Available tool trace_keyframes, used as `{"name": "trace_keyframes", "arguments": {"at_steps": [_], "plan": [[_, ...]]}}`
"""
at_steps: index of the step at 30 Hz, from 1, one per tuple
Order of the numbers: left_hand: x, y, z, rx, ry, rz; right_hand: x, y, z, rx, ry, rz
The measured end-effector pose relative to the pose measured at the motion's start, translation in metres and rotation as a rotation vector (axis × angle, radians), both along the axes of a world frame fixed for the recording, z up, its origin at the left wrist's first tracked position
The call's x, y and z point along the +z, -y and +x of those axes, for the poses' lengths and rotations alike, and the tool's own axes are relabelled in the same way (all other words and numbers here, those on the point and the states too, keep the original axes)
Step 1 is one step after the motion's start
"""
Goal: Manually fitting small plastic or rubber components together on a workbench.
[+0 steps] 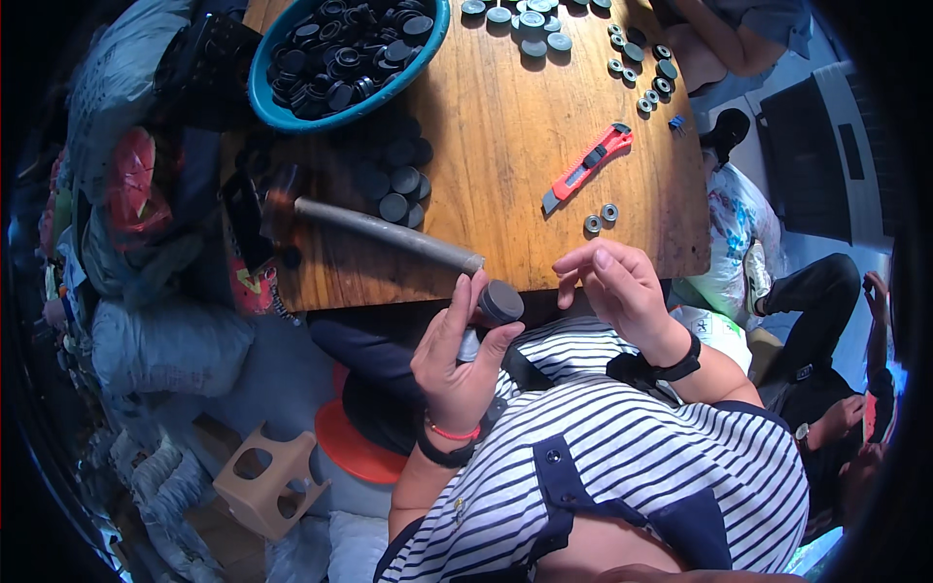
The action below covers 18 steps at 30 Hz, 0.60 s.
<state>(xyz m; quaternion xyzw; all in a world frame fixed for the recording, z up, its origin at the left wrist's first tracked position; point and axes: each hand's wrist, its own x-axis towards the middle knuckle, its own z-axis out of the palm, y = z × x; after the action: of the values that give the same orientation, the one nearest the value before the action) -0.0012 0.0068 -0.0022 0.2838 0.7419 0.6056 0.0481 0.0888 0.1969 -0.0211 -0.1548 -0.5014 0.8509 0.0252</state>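
Left hand (455, 361): grasping a dark round cap (501, 302) between thumb and fingers, held just off the near edge of the bench (505, 165).
Right hand (622, 290): holds nothing, fingers loosely curled, close beside the cap.
Step in hand: the cap looks to be under inspection or mid-fitting, from how it is held up.
Next move: likely needs the free hand to meet the cap, or a small ring (592, 224) fetched.
Teal basin (282, 115): full of dark caps, far left.
Hammer (379, 230): lies across the bench.
Red utility knife (587, 167): beyond the right hand.
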Motion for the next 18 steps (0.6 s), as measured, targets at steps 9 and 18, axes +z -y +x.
{"name": "trace_keyframes", "arguments": {"at_steps": [9, 18], "plan": [[-0.001, 0.000, 0.000, -0.189, -0.018, -0.010, 0.023, 0.012, -0.023, 0.277, 0.082, -0.158], [0.014, -0.010, 0.004, -0.102, 0.777, 0.197, 0.006, 0.031, -0.029, -0.316, -0.607, 1.280]]}}
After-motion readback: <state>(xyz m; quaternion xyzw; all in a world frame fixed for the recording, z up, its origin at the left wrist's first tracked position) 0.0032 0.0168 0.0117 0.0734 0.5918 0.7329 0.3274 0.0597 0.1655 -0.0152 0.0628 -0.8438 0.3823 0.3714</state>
